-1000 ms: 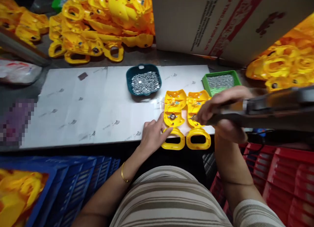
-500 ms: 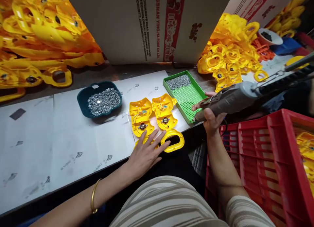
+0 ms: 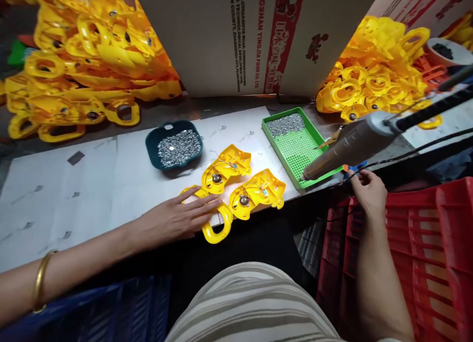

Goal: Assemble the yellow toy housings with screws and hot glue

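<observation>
My left hand lies flat with its fingers stretched across the handle ends of two yellow plastic shell halves. The nearer shell and the farther shell lie open side up, each with a round metal part and thin wires inside. My right hand is at the table's front edge, its thumb and fingers drawn together beside a small blue and orange object. What the fingers hold is hard to make out. Clear of both hands, an electric screwdriver slants down with its tip at the green tray.
A green perforated tray holds screws, as does a dark teal dish. Piles of yellow shells flank a large carton. A red crate stands at right, a blue crate below left.
My right hand has let go of the screwdriver and moved right, to the table edge. Both shells have turned, their handle ends swinging left under my left hand.
</observation>
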Available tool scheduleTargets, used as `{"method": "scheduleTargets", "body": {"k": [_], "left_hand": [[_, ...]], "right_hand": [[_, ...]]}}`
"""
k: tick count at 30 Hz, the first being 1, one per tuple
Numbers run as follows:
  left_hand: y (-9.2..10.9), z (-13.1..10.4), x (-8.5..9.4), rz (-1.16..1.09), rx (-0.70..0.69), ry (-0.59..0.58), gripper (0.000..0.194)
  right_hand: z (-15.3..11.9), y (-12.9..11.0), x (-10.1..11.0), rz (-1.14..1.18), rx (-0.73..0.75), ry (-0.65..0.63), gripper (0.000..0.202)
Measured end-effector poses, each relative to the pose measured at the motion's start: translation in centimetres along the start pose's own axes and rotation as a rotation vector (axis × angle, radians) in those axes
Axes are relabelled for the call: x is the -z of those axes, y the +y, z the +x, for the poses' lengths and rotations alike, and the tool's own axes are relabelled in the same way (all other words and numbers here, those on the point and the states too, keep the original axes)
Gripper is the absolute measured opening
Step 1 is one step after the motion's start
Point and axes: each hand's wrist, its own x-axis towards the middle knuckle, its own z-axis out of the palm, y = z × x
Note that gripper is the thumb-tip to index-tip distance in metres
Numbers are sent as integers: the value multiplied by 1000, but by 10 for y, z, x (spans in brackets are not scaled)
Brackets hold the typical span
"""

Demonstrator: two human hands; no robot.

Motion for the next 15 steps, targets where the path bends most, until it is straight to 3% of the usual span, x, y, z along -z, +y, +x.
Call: {"method": "scheduleTargets", "body": {"k": [2, 5, 9, 12, 15], "left_hand": [[-6, -9, 5, 16, 16, -9, 34], [-13, -21, 8, 61, 20, -22, 43], [-14, -37, 8, 81, 103, -34, 44], [-1, -41, 10, 23, 227, -4, 40], [26, -19, 14, -34, 325, 178, 41]], "right_hand": [[3, 1, -10, -15, -52, -2, 43], [6, 3, -16, 146, -145, 34, 35], [1, 2, -8, 361, -177, 109, 45], [-14, -5, 9, 475, -115, 306, 57], [-38, -10, 30, 551, -82, 372, 59]]}}
